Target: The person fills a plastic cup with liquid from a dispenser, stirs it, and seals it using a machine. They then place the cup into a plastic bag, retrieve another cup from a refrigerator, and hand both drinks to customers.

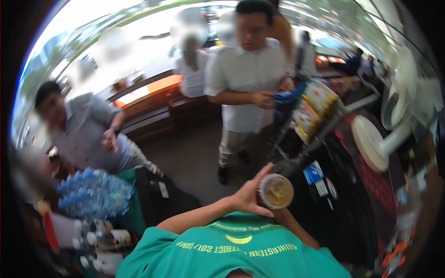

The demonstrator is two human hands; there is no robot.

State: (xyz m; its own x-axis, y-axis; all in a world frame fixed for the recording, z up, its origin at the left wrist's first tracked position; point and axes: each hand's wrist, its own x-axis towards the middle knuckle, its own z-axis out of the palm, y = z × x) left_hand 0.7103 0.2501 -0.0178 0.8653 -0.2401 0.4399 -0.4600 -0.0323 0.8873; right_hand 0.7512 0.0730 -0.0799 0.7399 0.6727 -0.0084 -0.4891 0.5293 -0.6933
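Note:
A clear cup of light brown drink (277,191) is in front of my green shirt, right of the view's middle. Around its left side curves my left hand (251,192), thumb and fingers wrapped on it. My right forearm reaches up from the lower right to beneath the cup; the fingers of my right hand are hidden behind it. Right of the cup, a blue and white packet (313,172) and a small white item (321,187) lie on a black surface.
A person in a white shirt (248,74) stands ahead holding something blue. Another person (88,125) is at the left, behind packed water bottles (95,193). Snack packets (313,109) hang by a metal rack; a white fan (371,141) stands right. Bottles (111,238) sit lower left.

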